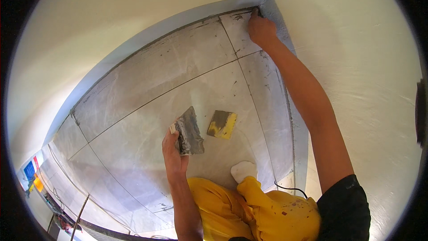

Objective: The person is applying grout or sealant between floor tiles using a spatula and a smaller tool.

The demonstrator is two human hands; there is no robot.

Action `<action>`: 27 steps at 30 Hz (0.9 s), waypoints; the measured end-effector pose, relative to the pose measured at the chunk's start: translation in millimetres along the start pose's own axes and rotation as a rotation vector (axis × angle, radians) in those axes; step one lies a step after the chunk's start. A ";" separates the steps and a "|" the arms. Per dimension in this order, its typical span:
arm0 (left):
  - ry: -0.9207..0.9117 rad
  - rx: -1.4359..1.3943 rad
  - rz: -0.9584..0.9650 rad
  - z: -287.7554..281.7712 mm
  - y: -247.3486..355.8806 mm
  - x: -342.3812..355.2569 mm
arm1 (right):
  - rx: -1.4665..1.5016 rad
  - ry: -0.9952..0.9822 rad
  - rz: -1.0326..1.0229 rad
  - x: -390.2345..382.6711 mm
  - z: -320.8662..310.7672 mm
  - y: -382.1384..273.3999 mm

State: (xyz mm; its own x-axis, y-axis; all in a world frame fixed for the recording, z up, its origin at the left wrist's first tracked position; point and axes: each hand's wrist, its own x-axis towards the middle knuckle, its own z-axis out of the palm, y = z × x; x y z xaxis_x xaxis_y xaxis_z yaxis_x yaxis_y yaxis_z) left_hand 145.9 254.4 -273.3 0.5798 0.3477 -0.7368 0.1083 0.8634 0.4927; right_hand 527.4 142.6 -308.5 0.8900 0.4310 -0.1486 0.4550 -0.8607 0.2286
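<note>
My left hand [174, 154] is closed around a wide, flat trowel or scraper [191, 131] smeared with grey mortar, held above the floor tiles [151, 129]. Beside it on the tile lies a small square yellow scraper [228, 127], partly coated in the same grey. My right arm reaches to the far corner, where my right hand [262, 30] is closed with one finger stretched into the dark mortar joint [259, 12] between tile and wall. Whether it holds anything is hidden by the hand.
Cream walls with a grey-blue lower band [147, 31] meet at the far corner. My white-covered foot [243, 170] and yellow trousers [281, 209] are at the near side. A black cable [292, 189] lies near the right wall. Colourful items [33, 169] and a thin rod [81, 214] stand far left.
</note>
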 end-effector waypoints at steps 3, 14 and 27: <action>-0.013 -0.015 0.005 -0.4 -0.5 0.5 | -0.118 -0.015 -0.071 -0.2 4.0 6.6; -0.016 -0.044 0.001 0.4 -0.8 0.3 | -0.126 -0.086 -0.003 0.5 -11.7 -6.8; 0.014 -0.020 0.012 -5.2 -2.3 0.3 | -0.258 -0.119 -0.178 -39.9 4.1 24.5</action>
State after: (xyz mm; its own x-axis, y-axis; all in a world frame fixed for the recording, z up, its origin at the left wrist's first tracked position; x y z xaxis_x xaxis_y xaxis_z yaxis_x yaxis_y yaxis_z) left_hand 141.6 254.4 -277.0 0.5697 0.3633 -0.7372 0.0851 0.8661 0.4925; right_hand 502.9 103.2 -300.8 0.7929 0.5207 -0.3163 0.6092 -0.6709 0.4227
